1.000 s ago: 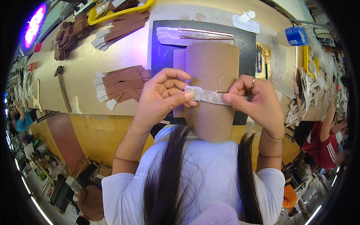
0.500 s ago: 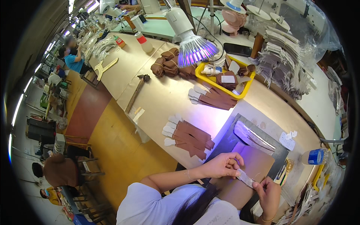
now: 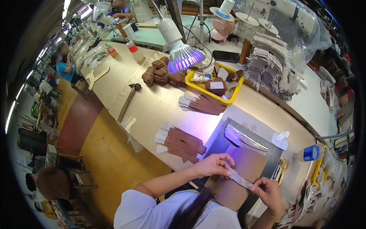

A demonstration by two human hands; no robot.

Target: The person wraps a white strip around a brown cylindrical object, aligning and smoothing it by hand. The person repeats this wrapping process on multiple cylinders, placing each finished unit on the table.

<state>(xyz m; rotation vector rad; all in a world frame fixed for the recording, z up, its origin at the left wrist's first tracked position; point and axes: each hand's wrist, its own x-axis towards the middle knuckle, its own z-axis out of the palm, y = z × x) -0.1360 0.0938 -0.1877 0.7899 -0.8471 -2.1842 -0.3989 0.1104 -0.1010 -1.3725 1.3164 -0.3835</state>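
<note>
My left hand [image 3: 218, 165] and my right hand [image 3: 270, 194] stretch a narrow pale grey strip [image 3: 241, 179] between them. Each pinches one end with thumb and fingers. Below the strip lies a tan board [image 3: 249, 162], resting on a dark slab [image 3: 275, 159]. A curved piece with a pale edge [image 3: 244, 137] is at the far side of the slab. Left of the board, flat brown pieces with pale grey ends [image 3: 183, 143] are fanned out. A second fan of such pieces [image 3: 206, 105] lies farther off.
A lit lamp [image 3: 183, 53] hangs over the table beside a yellow tray [image 3: 230, 100] and tied brown bundles [image 3: 162, 71]. A hammer [image 3: 129, 102] lies leftward. A bottle [image 3: 309, 152] stands at right, near scissors [image 3: 283, 168]. Stacked grey pieces [image 3: 270, 65] are at the back.
The view has shifted, so the table things appear farther left. My hands have moved slightly apart, and more of the strip shows between them. Both still hold it.
</note>
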